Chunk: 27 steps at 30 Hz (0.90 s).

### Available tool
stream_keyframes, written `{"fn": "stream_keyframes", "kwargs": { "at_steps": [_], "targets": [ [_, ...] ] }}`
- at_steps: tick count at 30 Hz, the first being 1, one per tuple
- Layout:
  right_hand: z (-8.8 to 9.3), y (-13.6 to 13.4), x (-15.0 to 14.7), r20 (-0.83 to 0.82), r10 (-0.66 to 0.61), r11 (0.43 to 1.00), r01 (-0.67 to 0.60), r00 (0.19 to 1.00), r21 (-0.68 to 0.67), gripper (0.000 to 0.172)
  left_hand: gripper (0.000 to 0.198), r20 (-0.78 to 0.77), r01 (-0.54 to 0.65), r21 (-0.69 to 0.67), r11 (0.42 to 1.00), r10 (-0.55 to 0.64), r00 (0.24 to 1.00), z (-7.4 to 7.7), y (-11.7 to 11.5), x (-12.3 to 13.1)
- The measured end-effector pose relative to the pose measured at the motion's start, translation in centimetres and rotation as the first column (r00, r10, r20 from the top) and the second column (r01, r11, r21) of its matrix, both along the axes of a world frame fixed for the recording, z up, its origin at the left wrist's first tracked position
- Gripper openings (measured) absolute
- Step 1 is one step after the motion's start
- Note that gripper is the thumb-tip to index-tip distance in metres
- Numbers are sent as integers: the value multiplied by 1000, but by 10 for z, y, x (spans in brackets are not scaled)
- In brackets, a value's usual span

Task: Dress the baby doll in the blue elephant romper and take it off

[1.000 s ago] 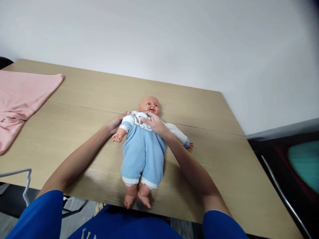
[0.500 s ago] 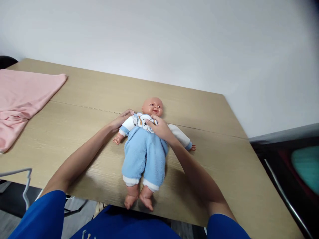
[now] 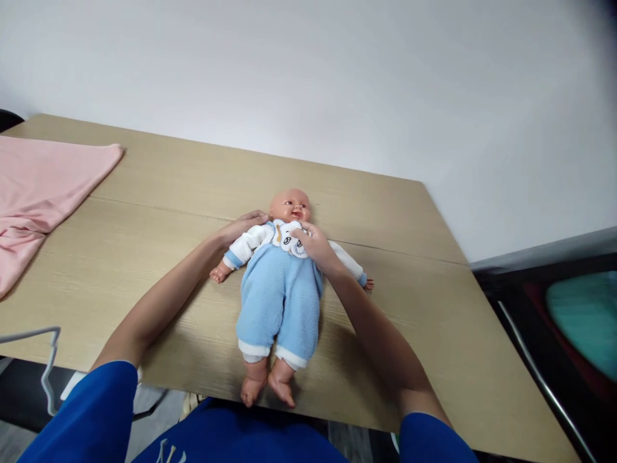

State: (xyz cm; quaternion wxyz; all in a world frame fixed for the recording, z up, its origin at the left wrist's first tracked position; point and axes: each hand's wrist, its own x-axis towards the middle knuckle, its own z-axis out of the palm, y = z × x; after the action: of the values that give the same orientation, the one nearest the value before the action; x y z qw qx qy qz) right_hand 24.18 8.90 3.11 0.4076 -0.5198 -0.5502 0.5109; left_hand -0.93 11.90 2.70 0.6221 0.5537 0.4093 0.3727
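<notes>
Right of the doll (image 3: 279, 296) lies open tabletop (image 3: 434, 308); pink cloth (image 3: 48, 186) obstructs left.

The doll (image 3: 282, 283) is wearing a lt. blue romper (image 3: 279, 308) w/ white hems (image 3: 292, 357), white sleeves (image 3: 250, 243) & lt. blue cuffs (image 3: 234, 260), while its white chest patch (image 3: 285, 232) is showing an animal face w/ dark-ringed eyes + an orange-brown bit. The tabletop (image 3: 409, 328) is showing faintly streaked tan woodgrain, the cloth (image 3: 43, 173) is looking plain pale pink, & the wall (image 3: 308, 77) grey-white. The person's shirt (image 3: 241, 434) is showing royal blue w/ a sm. pale print (image 3: 170, 453), & a blurred teal patch (image 3: 585, 318) is standing out vs. blk.
</notes>
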Motion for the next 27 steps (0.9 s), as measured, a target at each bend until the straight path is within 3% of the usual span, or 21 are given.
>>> {"fn": "stream_keyframes", "kwargs": {
  "at_steps": [2, 4, 6, 8, 13, 16, 23, 27],
  "targets": [
    [2, 0, 1, 7, -5, 1000, 5, 1000, 5, 34, 62, -141, 34, 49, 998, -26, 990, 7, -7, -15],
    [2, -1, 0, 17, -17, 1000, 16, 1000, 14, 32, 75, -336, 144, 83, 986, -109, 936, 16, -15, -34],
    [1, -1, 0, 43, -33, 999, 32, 999, 21, 31, 91, -501, 290, 64, 955, -221, 837, 27, -20, -54],
    [-1, -1, 0, 82, -53, 998, 52, 995, 23, 28, 100, -626, 362, 5, 932, -279, 728, 40, -23, -70],
    [0, 1, 1, 182, -69, 997, 71, 981, -8, 22, 107, -747, 268, -298, 916, -399, 532, 64, -23, -89],
    [5, 2, 4, 241, -42, 999, 48, 970, -19, 20, 110, -734, 278, -371, 886, -463, 497, 67, -22, -93],
    [19, 3, 19, 432, 120, 991, -132, 894, -2, 19, 97, -794, 316, -314, 895, -430, 429, 67, -18, -115],
    [23, 4, 24, 410, 164, 984, -180, 897, 0, 23, 89, -807, 256, -285, 924, -375, 457, 64, -16, -123]
  ]
}}
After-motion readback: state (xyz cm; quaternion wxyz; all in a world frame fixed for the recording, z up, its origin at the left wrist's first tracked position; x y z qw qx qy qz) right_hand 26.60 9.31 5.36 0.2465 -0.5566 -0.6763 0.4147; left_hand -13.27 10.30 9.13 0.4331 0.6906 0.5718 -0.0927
